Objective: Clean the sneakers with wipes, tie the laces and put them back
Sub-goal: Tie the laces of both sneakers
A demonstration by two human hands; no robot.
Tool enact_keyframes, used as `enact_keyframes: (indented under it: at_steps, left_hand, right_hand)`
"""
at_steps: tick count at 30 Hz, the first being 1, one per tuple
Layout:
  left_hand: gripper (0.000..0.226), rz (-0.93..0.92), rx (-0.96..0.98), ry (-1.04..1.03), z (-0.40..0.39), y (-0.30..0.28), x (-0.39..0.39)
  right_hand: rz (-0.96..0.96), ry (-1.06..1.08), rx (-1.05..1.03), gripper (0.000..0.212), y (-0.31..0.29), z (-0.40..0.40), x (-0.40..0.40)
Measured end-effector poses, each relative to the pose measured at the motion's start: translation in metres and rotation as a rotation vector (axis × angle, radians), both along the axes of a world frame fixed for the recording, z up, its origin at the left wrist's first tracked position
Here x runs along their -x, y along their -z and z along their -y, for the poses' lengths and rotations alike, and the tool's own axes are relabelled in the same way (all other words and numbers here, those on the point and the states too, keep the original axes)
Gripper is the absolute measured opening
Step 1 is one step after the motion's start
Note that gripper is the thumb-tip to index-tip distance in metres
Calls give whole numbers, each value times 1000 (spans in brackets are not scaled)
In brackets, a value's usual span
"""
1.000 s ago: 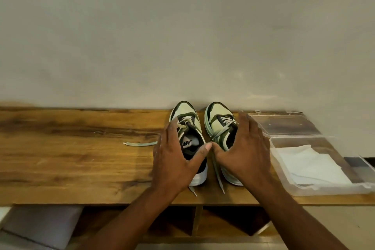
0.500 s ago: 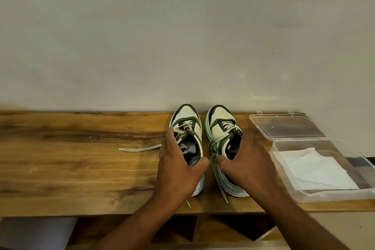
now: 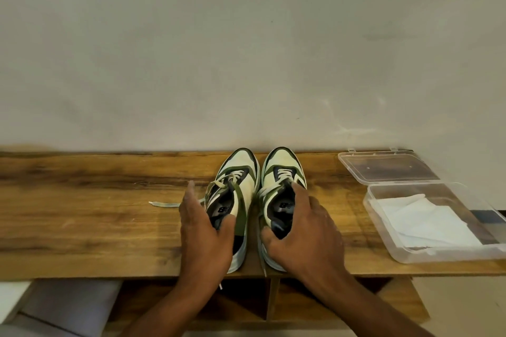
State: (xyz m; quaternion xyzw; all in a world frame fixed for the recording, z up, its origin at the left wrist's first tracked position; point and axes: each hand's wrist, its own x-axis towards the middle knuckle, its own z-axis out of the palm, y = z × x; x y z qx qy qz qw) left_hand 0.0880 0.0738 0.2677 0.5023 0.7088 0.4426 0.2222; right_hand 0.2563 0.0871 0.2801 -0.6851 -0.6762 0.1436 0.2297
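My left hand (image 3: 204, 230) gripped the left sneaker (image 3: 235, 200) and my right hand (image 3: 304, 230) the right sneaker (image 3: 279, 194) on the wooden shelf (image 3: 82, 213) — laces untied, wipes (image 3: 421, 219) seemingly untouched in their box, so nearly everything remained.

Plain off-white wall (image 3: 246, 49) behind. Wooden benchtop (image 3: 82, 213) flush against it, grain running lengthwise. Open shelf compartments (image 3: 301, 306) below, split by an upright divider (image 3: 272, 298).

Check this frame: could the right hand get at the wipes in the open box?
Probably yes. The clear box sits just right of the right hand, lid flipped back, wipes uncovered; nothing lies between. The hand must first release the right sneaker.
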Motion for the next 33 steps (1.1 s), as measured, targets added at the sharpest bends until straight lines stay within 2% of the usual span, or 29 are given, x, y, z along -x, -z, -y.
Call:
enact_keyframes:
  at_steps: [8,11,13,16,17,19,22,24,28,33]
  left_hand:
    - [90,-38,13,38,-1,-4,7]
    - [91,-142,-67,51,-4,-16,3]
    - [77,-219,-167,71,-10,-26,2]
    - [40,-298,-248,157,-26,-33,-3]
    - [31,-329,-218,192,-31,-34,-5]
    - [22,-445,-102,266,-39,-37,-11]
    - [23,-687,27,318,-44,-43,-20]
    - [24,-775,57,329,-49,-45,-24]
    - [25,-755,90,294,-55,-45,-28]
    - [28,-796,193,314,-60,-46,-33]
  right_hand:
    - [14,-55,-3,106,2,3,9]
    - [-144,-23,-16,105,-3,-7,2]
    - [-318,14,-47,90,-10,-21,-8]
    - [-462,62,-81,37,-24,-49,-23]
    - [-492,59,-49,24,-27,-57,-26]
    - [-512,-3,55,13,-27,-67,-24]
    - [-499,-70,50,12,-17,-70,-18]
    - [-569,-90,38,13,-12,-72,-20]
    - [-673,-112,73,11,-13,-76,-28]
    - [-794,-82,224,8,-11,-78,-31]
